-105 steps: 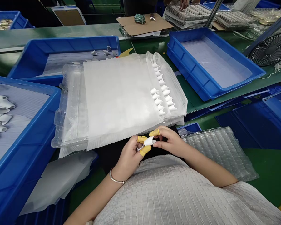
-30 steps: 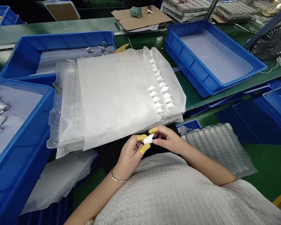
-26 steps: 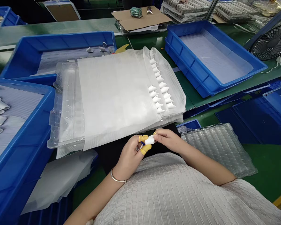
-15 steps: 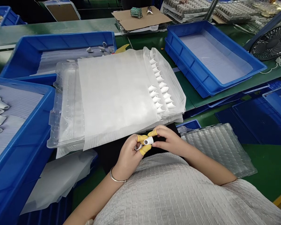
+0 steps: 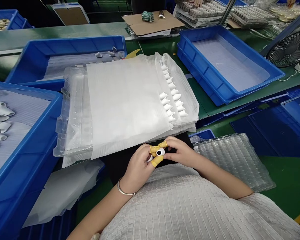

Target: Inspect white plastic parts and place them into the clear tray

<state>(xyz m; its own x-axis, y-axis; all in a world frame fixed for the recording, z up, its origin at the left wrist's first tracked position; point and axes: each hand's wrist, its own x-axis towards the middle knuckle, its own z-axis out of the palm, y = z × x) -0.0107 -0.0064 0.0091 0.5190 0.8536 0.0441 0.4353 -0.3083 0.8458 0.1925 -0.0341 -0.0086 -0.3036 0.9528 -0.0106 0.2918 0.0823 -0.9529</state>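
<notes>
Held tube [image 5: 162, 152]: short and white, pinched above the dark cloth [image 5: 118, 165], in front of the near edge of the sheet-covered stack; its round, dark opening faces the camera.
Left hand [image 5: 139, 163]: closed narrowly on the tube, with yellow finger cots [image 5: 157, 161] on thumb and fingers; a second white piece [image 5: 149, 159], mostly hidden, sits within the curl of the fingers.
Right hand [image 5: 181, 152]: fingertips close together at the tube's right side, apparently touching it; how much they support cannot be told.
Step in hand: judged to be turning the tube between the fingertips, its end in view.
Next move: further turning would call for a light, steady left pinch, with the second piece kept secure.
Change: half a second earlier the tube lies more side-on, its opening toward the left; now the opening points at the camera. The rows of pointed pieces match the earlier view.
Stack: a white sheet [image 5: 122, 106] over a clear tray [image 5: 71, 80], with the rows of pointed pieces [image 5: 176, 97] exposed at right.
Left bin [image 5: 43, 140]: blue, holding loose white tubes [image 5: 0, 117].
</notes>
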